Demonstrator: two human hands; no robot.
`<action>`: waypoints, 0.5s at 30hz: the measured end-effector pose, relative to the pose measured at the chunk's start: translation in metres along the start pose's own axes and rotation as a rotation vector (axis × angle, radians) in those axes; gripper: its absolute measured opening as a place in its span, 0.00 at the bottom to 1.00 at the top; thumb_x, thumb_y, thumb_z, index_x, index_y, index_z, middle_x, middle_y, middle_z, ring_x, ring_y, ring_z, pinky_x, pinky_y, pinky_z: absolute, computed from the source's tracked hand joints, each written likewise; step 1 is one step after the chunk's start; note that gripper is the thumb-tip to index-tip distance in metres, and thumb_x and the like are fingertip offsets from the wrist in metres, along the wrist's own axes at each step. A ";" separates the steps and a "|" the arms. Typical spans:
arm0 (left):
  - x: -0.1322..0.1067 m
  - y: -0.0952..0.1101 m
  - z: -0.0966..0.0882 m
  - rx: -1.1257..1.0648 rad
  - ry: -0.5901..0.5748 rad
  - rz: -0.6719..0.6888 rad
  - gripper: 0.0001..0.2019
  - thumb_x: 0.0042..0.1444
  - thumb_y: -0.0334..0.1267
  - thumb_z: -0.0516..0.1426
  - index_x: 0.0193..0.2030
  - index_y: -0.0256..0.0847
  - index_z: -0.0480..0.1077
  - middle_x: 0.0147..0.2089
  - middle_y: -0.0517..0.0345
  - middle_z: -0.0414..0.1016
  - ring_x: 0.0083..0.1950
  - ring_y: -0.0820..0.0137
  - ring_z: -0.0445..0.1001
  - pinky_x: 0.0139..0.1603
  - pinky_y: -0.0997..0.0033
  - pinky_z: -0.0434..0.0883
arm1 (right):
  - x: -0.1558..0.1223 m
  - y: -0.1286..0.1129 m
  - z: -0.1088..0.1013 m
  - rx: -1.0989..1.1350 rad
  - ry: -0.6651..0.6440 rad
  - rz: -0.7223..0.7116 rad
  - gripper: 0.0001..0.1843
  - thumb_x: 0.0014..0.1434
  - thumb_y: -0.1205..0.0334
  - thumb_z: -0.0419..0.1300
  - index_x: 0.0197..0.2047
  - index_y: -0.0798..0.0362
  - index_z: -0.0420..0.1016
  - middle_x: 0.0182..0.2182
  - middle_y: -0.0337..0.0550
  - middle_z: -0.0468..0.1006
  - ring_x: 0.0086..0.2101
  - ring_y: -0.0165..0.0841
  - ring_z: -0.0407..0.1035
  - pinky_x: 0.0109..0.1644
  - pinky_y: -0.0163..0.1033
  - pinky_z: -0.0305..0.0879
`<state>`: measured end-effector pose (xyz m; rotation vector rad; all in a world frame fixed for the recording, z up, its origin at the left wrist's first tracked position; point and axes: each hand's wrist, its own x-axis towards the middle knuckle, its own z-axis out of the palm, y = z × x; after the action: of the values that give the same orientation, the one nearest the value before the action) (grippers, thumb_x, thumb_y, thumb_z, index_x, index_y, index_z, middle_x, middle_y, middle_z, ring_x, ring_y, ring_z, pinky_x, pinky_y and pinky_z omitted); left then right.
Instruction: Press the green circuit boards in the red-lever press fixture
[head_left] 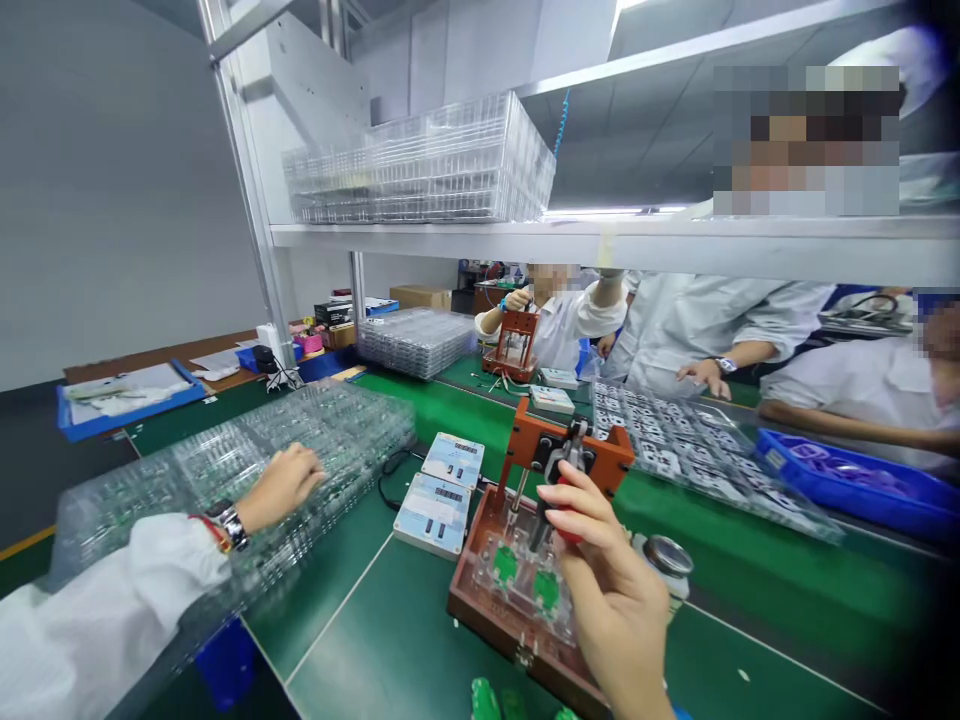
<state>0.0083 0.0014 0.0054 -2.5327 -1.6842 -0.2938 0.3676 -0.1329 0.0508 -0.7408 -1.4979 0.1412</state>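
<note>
Press (486,612), lower centre of frame, green pieces (546,593) in it | right hand (611,565): fingers bent round red handle (571,537) | left hand (289,482): half-curled over clear trays (225,445), left; grip hidden from me

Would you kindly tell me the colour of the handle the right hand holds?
The handle is red, in the head view.

My green bench (352,640) is carrying the orange-framed fixture (487,610). Two display boxes (432,512) are sitting just left of fixture, clear trays (360,425) lying farther left, lidded jar (667,560) standing right, green pieces (486,700) lying nearside.
</note>
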 end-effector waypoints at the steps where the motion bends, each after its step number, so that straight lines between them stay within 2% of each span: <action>1: 0.001 0.000 -0.001 -0.003 -0.002 -0.002 0.12 0.63 0.38 0.50 0.32 0.39 0.70 0.37 0.50 0.75 0.43 0.59 0.69 0.44 0.61 0.64 | 0.000 0.000 0.001 -0.005 0.009 -0.006 0.13 0.64 0.73 0.52 0.42 0.47 0.72 0.46 0.40 0.74 0.58 0.36 0.61 0.58 0.44 0.62; 7: 0.012 0.000 -0.017 -0.010 -0.041 0.015 0.10 0.61 0.36 0.51 0.30 0.40 0.70 0.36 0.51 0.75 0.43 0.59 0.70 0.44 0.62 0.64 | -0.001 0.002 0.005 -0.019 0.040 -0.005 0.12 0.63 0.73 0.52 0.40 0.48 0.72 0.45 0.40 0.75 0.58 0.37 0.62 0.57 0.44 0.62; 15: 0.017 0.005 -0.023 -0.017 -0.027 -0.010 0.11 0.60 0.35 0.49 0.29 0.40 0.69 0.36 0.49 0.75 0.42 0.60 0.72 0.43 0.63 0.65 | -0.002 0.001 0.003 -0.048 0.042 -0.008 0.11 0.63 0.72 0.52 0.40 0.48 0.73 0.45 0.42 0.75 0.57 0.40 0.63 0.57 0.49 0.62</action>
<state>0.0165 0.0114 0.0312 -2.5524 -1.7114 -0.2765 0.3647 -0.1321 0.0488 -0.7723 -1.4682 0.0833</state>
